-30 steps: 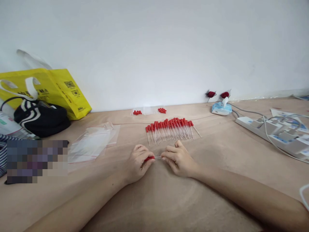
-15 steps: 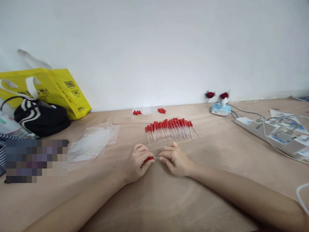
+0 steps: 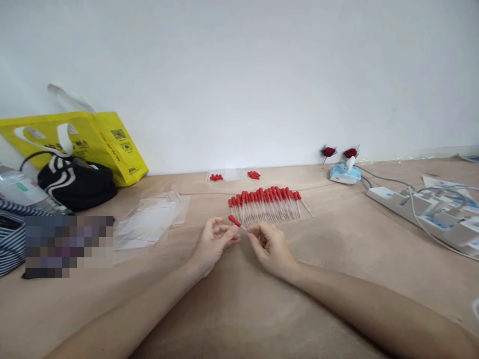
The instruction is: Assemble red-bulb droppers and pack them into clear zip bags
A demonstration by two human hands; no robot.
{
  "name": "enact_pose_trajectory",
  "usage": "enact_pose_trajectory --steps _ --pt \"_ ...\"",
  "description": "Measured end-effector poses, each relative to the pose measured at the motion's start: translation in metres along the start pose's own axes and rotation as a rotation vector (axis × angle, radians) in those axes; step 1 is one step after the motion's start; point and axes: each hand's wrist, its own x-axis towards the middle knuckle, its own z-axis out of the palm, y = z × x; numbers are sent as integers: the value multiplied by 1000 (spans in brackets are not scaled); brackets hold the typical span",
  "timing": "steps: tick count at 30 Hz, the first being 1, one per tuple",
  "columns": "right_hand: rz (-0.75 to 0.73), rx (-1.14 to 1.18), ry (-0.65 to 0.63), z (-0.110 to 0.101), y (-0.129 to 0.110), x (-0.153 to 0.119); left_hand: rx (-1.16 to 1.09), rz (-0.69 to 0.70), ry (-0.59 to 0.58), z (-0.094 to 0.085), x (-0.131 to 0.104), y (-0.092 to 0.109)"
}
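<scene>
A dropper (image 3: 234, 221) with a red rubber bulb and a thin clear tube is held up between my hands, tilted with the bulb up and to the left. My right hand (image 3: 271, 247) pinches its tube, and the rest of the tube is hidden by the fingers. My left hand (image 3: 214, 244) is beside the bulb with loosely bent, parted fingers; its thumb tip is just below the bulb, perhaps touching it. Just beyond my hands lies a row of similar droppers (image 3: 265, 204), red bulbs pointing away from me.
Loose red bulbs (image 3: 253, 175) lie on clear bags by the wall. Clear zip bags (image 3: 147, 219) are at left, near a yellow bag (image 3: 127, 149) and a black pouch (image 3: 77, 182). At right are a tissue pack (image 3: 345, 173), dark red flowers (image 3: 351, 153) and a power strip (image 3: 422, 214) with cables.
My left hand has loosened from around the red bulb, which now shows whole. The dropper has risen and tilted, bulb end up. My right hand still pinches the tube. The view has shifted slightly.
</scene>
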Motion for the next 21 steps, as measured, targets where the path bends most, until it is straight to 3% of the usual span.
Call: enact_pose_trajectory --steps 3,6,13,16,21 --pt "-85 -30 -45 8 -2 0 -99 -117 -14 6 -5 4" --pt "-175 -60 -93 11 -1 0 -107 -120 33 7 -6 6" --pt "-235 -38 -163 11 0 2 -102 -114 114 12 -5 1" --pt "-233 -28 -158 9 -1 2 37 -81 102 7 10 8" --pt "-246 -81 -96 -1 3 2 279 -91 112 -15 63 21"
